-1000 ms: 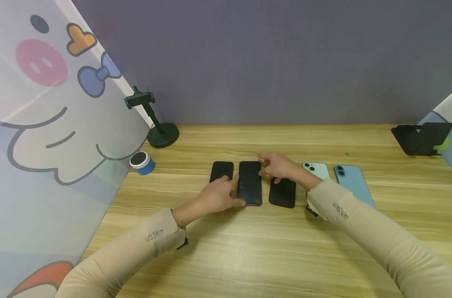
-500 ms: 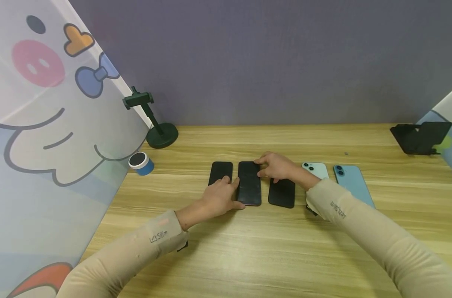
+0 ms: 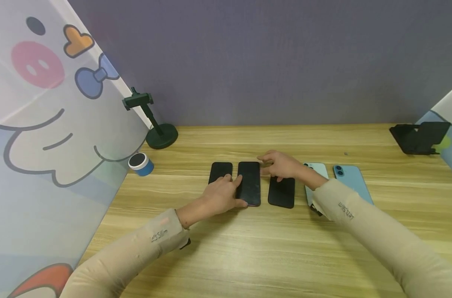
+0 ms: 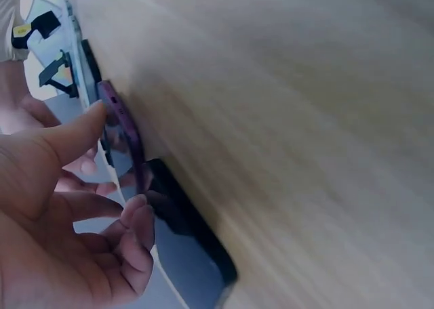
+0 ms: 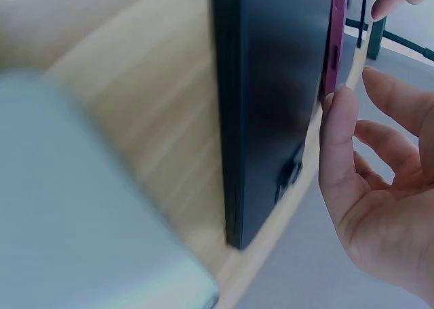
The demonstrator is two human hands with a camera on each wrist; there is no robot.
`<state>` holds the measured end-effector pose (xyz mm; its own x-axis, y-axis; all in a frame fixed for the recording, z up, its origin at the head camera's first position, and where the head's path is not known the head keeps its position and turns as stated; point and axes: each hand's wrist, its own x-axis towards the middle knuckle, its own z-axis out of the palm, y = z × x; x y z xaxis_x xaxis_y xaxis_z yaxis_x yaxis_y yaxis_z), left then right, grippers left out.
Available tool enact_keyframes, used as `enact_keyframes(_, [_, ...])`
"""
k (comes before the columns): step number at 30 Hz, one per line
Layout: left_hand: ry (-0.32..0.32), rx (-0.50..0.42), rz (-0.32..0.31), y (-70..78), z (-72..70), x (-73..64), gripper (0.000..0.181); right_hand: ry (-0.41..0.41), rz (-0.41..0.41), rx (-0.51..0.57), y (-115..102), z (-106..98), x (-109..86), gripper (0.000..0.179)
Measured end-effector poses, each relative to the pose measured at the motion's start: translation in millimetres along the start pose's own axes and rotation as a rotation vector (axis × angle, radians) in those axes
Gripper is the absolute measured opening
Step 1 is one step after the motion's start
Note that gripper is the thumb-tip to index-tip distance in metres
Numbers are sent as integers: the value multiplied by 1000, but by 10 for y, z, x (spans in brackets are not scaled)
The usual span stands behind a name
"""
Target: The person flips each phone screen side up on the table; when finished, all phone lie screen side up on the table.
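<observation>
While left fingers (image 4: pixel 78 134) touch a phone (image 3: pixel 250 185) — right fingers (image 5: pixel 337 139) spread.

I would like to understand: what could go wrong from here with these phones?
The right hand reaches across the black phone beside the magenta-edged phone, so it might knock that black one askew. The right sleeve crosses the pale phone in the head view and could drag it. The left hand partly covers the leftmost phone there, so it may nudge it.
</observation>
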<state>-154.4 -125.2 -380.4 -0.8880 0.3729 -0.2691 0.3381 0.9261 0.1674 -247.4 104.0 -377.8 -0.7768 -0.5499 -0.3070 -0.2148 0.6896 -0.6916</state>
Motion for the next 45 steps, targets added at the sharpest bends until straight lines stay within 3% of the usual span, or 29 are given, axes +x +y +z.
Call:
enact_keyframes(3, [21,-21,42,41,-39,44,88,20,-4,19,51,-76,-87,62])
enact_keyframes(9, [87,-31,206,152,-51,159,80,33,38,60,171,-220,-261,65])
enact_keyframes(14, [85,-61,268,241,2,250,78,30,63,109,332,-262,-385,67])
enact_keyframes(18, [66,-52,290,282,53,296,78,47,62,115,434,-276,-470,67])
enact_keyframes(27, [95,102,295,341,142,332,80,59,67,121,505,-280,-571,69])
enact_keyframes(45, [84,142,287,399,153,377,79,58,118,136,533,-286,-552,70])
